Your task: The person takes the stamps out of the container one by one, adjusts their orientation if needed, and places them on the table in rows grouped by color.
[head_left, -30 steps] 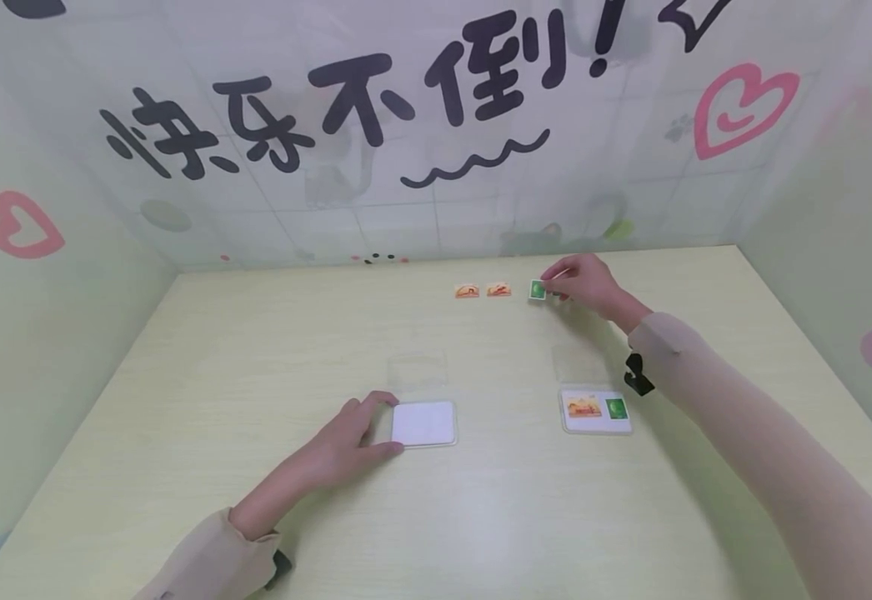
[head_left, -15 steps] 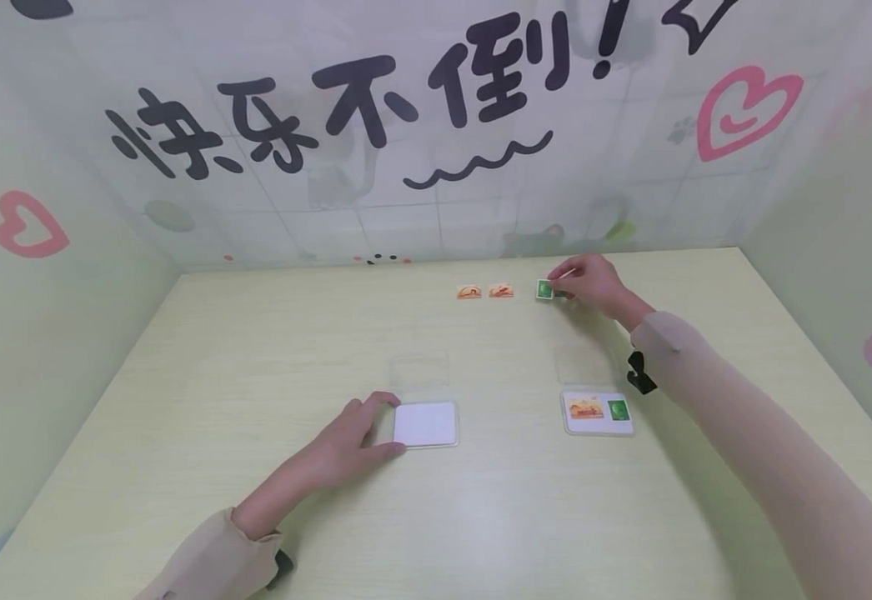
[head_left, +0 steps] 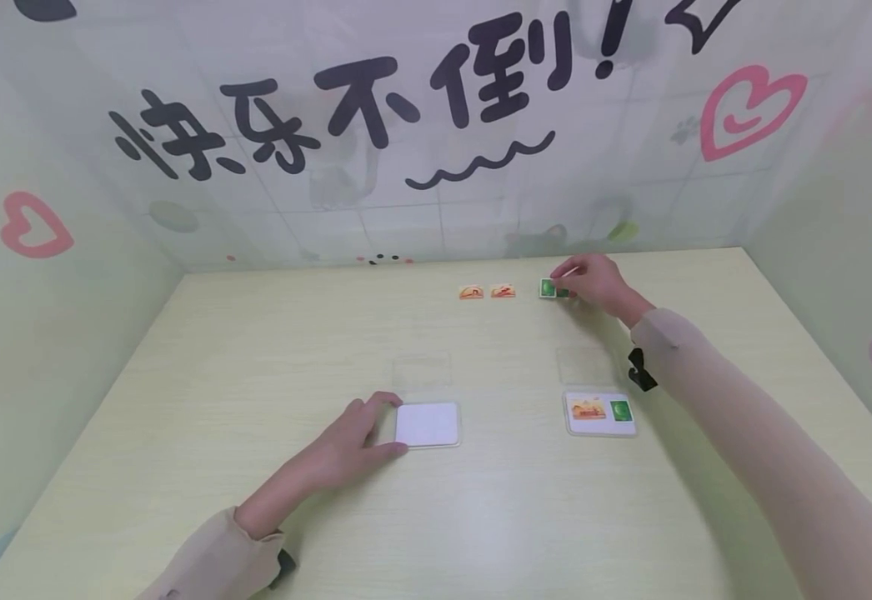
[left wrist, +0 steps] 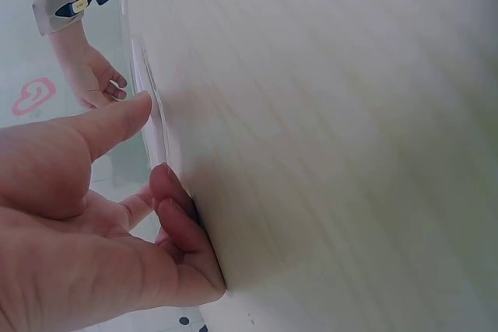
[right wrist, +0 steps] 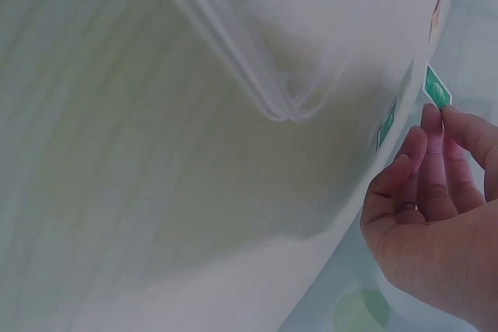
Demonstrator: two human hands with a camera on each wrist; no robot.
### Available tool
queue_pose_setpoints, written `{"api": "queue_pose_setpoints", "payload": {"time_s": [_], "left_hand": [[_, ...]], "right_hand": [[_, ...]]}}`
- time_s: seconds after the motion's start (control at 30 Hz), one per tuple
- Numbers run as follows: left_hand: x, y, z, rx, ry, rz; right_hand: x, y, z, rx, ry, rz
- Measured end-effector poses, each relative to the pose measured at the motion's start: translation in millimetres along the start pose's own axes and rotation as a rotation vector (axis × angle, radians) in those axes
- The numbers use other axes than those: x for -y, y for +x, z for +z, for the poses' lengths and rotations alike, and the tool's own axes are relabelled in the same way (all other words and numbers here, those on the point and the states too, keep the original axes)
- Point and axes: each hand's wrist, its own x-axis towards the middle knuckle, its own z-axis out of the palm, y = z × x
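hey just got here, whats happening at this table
A person's right grip pinches a small green piece near the far edge of the table. The left grip holds the left edge of a white-faced case, which shows no picture. A second case on the right already bears one orange picture and one green picture. Another loose green piece lies by the right grip, with two orange pieces farther left.

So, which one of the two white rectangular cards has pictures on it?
The white rectangular card farther right: it bears an orange picture and a green picture. The plain card at the left hand shows none.
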Motion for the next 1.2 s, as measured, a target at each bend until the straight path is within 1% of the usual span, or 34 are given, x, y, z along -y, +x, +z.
{"api": "queue_pose_setpoints", "payload": {"time_s": [0.43, 0.8, 1.2], "left_hand": [[-1.3, 0.1, 1.1, -0.005, 0.011, -0.028], [0.3, 0.8, 1.8, -0.011, 0.008, -0.025], [-2.1, -1.1, 0.2, -0.015, 0.002, -0.031]], "right_hand": [[-2.6, 5.3, -1.0, -0.004, -0.024, 0.026], [-3.8, 6.9, 1.2, 0.007, -0.027, 0.026], [-3.8, 9.0, 1.6, 0.013, -0.054, 0.023]]}}
